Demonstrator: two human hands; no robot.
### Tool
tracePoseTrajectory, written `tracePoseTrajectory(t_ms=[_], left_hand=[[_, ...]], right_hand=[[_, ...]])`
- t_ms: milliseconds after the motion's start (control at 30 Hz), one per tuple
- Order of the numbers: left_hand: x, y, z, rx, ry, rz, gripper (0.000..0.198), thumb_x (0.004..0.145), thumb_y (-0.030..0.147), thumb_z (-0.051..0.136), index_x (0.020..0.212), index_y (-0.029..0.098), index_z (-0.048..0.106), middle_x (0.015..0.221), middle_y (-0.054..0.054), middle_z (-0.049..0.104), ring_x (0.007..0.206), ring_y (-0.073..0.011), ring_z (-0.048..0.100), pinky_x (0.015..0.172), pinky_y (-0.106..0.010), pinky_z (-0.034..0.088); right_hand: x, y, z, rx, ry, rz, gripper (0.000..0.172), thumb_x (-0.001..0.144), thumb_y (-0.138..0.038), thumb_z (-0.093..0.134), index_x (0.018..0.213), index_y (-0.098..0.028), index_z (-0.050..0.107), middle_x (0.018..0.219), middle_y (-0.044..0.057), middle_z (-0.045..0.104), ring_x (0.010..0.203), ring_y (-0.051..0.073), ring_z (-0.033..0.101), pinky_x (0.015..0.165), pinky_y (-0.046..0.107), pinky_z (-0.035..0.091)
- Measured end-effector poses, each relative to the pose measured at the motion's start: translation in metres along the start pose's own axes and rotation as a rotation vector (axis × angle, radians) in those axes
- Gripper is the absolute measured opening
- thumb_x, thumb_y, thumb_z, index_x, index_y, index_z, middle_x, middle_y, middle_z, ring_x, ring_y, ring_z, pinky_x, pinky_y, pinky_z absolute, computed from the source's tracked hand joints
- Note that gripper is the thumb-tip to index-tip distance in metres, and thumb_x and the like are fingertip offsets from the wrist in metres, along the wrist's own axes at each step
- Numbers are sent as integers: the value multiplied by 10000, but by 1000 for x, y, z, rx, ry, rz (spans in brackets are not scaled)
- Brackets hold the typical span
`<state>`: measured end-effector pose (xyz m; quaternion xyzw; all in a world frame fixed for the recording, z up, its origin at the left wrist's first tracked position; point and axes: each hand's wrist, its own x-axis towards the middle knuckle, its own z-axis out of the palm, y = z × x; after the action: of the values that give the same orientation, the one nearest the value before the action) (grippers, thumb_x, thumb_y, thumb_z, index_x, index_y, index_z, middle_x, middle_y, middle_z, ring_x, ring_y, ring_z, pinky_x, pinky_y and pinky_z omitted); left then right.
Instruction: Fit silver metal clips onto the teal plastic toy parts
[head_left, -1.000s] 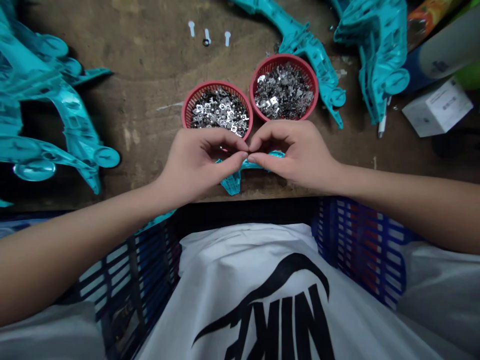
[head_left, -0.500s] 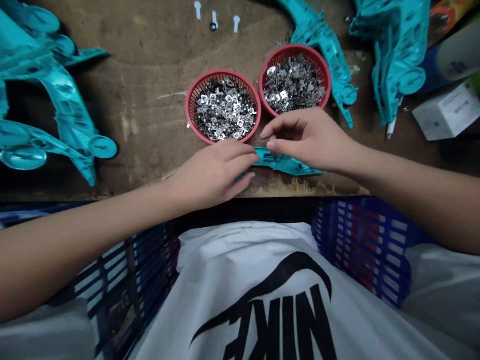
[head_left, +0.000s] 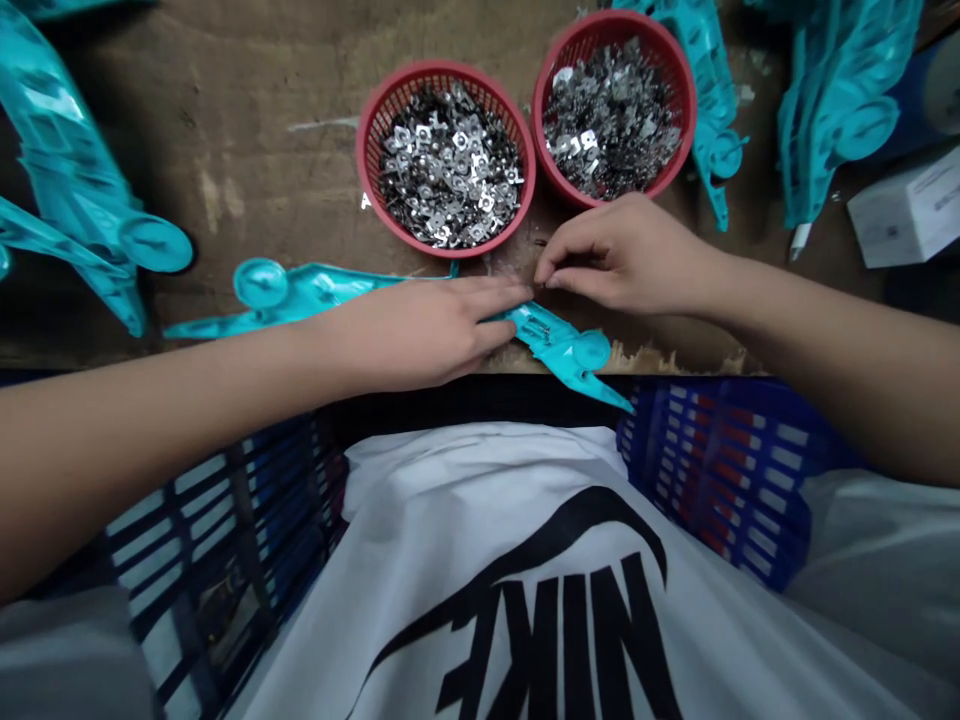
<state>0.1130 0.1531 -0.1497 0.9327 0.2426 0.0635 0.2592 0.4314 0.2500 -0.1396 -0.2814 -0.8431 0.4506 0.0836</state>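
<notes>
- White cloth of the person's shirt, printed with a black logo, filled the bottom of the head view.
- Blue slatted crates flanked the lap, one on the left and one on the right, both below the table edge.
- A long teal plastic part lay flat along the near edge of the worn wooden table, its pointed right end jutting out over the edge.
- The left hand lay palm down on the middle of that part, fingers stretched out straight and together, pressing it to the wood.
- The right hand hovered just beyond, its thumb and forefinger pinched together at the left fingertips, right above the part. They may have nipped a small metal piece, though anything between them was too small to tell.
- Two red mesh baskets stood side by side just behind the hands, nearly touching.
- The left basket held bright stamped metal pieces.
- The right basket held a duller heap of metal bits, and the right hand's knuckles sat close to its near rim.
- More teal parts were piled at the table's far left and far right.
- A white carton sat at the right border.
</notes>
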Motion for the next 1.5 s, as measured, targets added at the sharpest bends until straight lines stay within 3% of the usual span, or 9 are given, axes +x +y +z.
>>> tracePoseTrajectory(t_ms=[200, 433, 733, 900, 1167, 1267, 1400, 1500], left_hand=[[2, -5, 2, 14, -36, 24, 479, 1259, 234, 651, 1692, 160, 841, 1925, -233, 690, 1882, -410, 604, 1575, -560, 545], [4, -5, 5, 89, -100, 13, 589, 1260, 254, 626, 1830, 171, 752, 1909, -211, 713, 1919, -383, 552, 1606, -566, 493], [4, -6, 5, 89, -74, -3, 544, 1235, 231, 679, 1758, 257, 824, 1888, -168, 742, 1880, -391, 600, 1567, -623, 520], [4, -7, 4, 82, -78, 0, 548, 1217, 204, 726, 1754, 236, 829, 1904, -178, 725, 1936, -406, 519, 1568, -608, 528], [4, -4, 3, 192, -101, 29, 545, 1281, 231, 608, 1790, 152, 789, 1907, -230, 705, 1906, -414, 561, 1560, -607, 540], [5, 0, 2, 238, -100, -1, 524, 1283, 264, 620, 1760, 168, 816, 1927, -219, 688, 1855, -422, 623, 1522, -601, 578], [5, 6, -2, 290, -90, -99, 501, 1247, 212, 604, 1662, 201, 884, 1878, -183, 747, 1714, -418, 751, 1370, -561, 693], [4, 10, -9, 314, -103, -166, 473, 1220, 175, 587, 1543, 209, 932, 1811, -173, 801, 1608, -417, 820, 1247, -540, 747]], right_hand=[[-1, -4, 12, -16, -90, -162, 189, 1173, -275, 776, 1134, -230, 955, 1234, 106, 940, 1114, 288, 861, 1076, 445, 664], [-4, -8, 25, -90, -86, -155, 243, 1176, -230, 708, 1197, -220, 950, 1243, 97, 918, 1150, 284, 837, 1085, 438, 648], [-7, -12, 31, -148, -70, -163, 262, 1194, -207, 680, 1209, -198, 941, 1226, 122, 884, 1128, 299, 819, 1078, 465, 636], [-8, -16, 32, -206, -86, -162, 293, 1201, -199, 654, 1260, -195, 941, 1224, 126, 866, 1125, 307, 805, 1066, 481, 625], [-8, -17, 30, -375, -125, -184, 328, 1215, -240, 643, 1358, -190, 935, 1349, 166, 879, 1172, 330, 810, 1004, 444, 605], [-2, -36, 15, -488, -128, -36, 368, 1205, -253, 653, 1460, -198, 912, 1386, 170, 902, 1205, 364, 816, 996, 454, 578], [3, -73, 1, -856, -211, 397, 420, 1216, -190, 537, 1401, -111, 905, 1405, 256, 907, 1233, 434, 830, 866, 482, 479], [-5, -72, 6, -957, -183, 491, 434, 1200, -168, 495, 1358, -135, 898, 1258, 258, 916, 1107, 414, 830, 792, 458, 407]])
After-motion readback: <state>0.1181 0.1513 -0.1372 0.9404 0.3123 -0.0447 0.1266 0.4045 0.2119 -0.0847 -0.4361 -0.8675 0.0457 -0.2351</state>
